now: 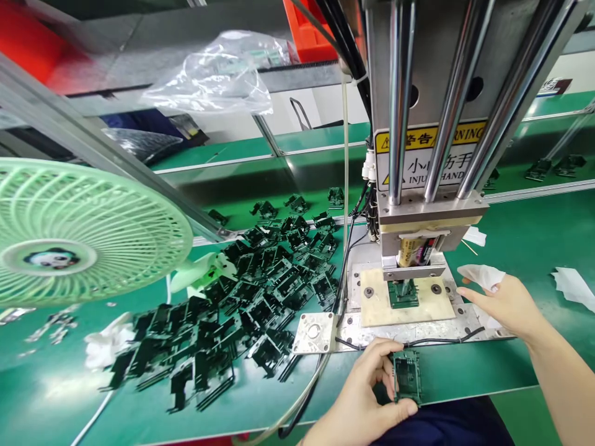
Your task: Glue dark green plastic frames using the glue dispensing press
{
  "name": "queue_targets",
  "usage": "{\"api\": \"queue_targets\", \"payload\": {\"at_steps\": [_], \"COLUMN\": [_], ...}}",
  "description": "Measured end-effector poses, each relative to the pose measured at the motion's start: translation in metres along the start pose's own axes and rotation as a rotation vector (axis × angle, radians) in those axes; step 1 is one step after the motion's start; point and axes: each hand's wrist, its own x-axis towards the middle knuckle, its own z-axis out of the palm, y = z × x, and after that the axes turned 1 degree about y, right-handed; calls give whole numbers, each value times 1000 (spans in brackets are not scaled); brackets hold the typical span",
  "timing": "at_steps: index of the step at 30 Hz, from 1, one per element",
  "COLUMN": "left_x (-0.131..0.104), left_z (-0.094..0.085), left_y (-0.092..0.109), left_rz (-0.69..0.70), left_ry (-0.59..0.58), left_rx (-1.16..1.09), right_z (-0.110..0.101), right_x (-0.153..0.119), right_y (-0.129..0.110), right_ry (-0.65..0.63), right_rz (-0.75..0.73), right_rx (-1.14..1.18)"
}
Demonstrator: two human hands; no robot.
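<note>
My left hand [369, 393] grips a dark plastic frame [408, 378] by its left side, at the front edge of the bench. Wearing white finger covers, my right hand [504, 303] is to the right of the press base, fingers apart and with nothing seen in them. Between and beyond my hands stands a metal press [430, 214]. Under its head, a second dark plastic part [403, 293] sits on a cream fixture plate [372, 314]. Battery-like cylinders [417, 251] show in the press head.
A heap of dark plastic frames [274, 279] covers the bench left of the press. A green fan [93, 232] stands at far left. Cables and a hose [304, 387] run past a square metal button box [315, 332]. More frames sit on the green strip behind. White scraps [574, 288] lie at right.
</note>
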Motion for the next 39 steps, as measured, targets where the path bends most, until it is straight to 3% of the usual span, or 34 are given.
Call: {"api": "queue_targets", "payload": {"at_steps": [39], "left_x": [1], "left_z": [0], "left_y": [0], "left_rz": [18], "left_ry": [-13], "left_rx": [-20], "right_z": [-1], "right_x": [-2], "right_y": [4], "right_ry": [-2], "right_rz": [15], "right_rx": [-30]}}
